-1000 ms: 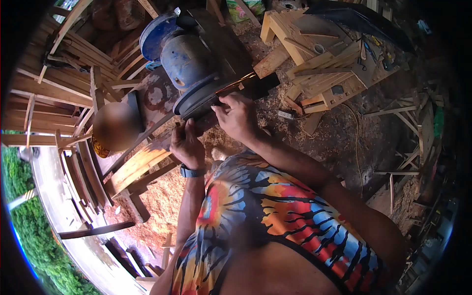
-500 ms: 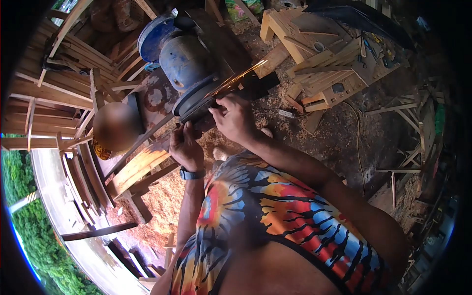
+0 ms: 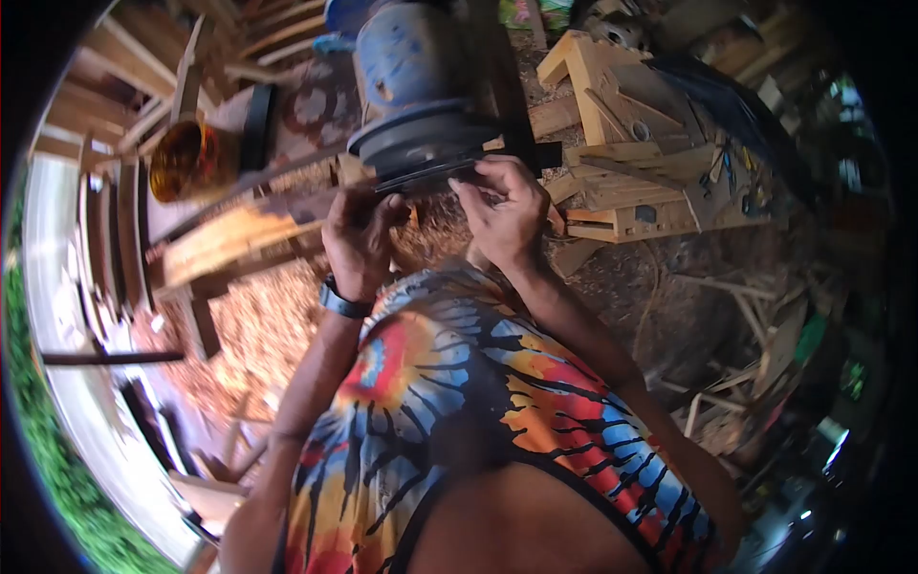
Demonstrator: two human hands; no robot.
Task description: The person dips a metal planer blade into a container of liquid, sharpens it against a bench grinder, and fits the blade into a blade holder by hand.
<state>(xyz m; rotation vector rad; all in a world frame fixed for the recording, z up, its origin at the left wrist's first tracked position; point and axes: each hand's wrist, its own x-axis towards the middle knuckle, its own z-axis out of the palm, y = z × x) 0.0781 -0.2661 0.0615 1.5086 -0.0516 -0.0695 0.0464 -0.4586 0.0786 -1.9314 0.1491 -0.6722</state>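
A blue bench grinder [image 3: 411,57], its paint worn, stands in front of me with a dark grinding wheel [image 3: 421,137] facing my hands. Between both hands lies a thin, dark metal strip [image 3: 428,176], close along the near side of the wheel. My left hand [image 3: 359,234] pinches its left end between thumb and fingers; a dark watch [image 3: 344,298] is on that wrist. Thumb and bent fingers of my right hand [image 3: 507,206] close on the strip's right end. The strip's exact kind does not show, and fingers cover its ends.
A wooden bench [image 3: 631,196] with several tools stands at the right. An amber container [image 3: 186,161] is at the left, near a long pale plank [image 3: 229,239]. Wood shavings [image 3: 258,354] cover the floor, and loose timber offcuts [image 3: 765,316] are piled at the far right.
Sparks streaming from the wheel are gone. The view has turned and shifted, and both hands are now more level with each other, still holding the strip at the wheel.
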